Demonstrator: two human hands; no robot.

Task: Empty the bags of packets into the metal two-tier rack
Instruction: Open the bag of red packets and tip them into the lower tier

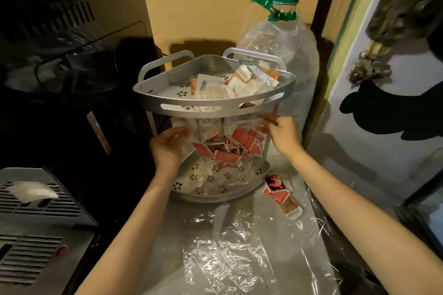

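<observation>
The metal rack (213, 103) is sitting hemmed in: a dark appliance (60, 55) at 9 o'clock, a plastic bottle (282, 50) at 1 o'clock, open tabletop (215, 235) at 6 o'clock. Both hands are pinching a clear bag (225, 146) of red packets (230, 148) between the 2 tiers, left hand (167, 148) and right hand (282, 134) grasping its edges. Pale packets (239, 81) are filling the top tier. Loose packets (280, 194) are lying at 4 o'clock.

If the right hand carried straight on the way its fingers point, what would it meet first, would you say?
The right hand, pinching the clear bag, points left and slightly forward; it would probably meet the rack's thin upright post first, though depth is unclear.
</observation>
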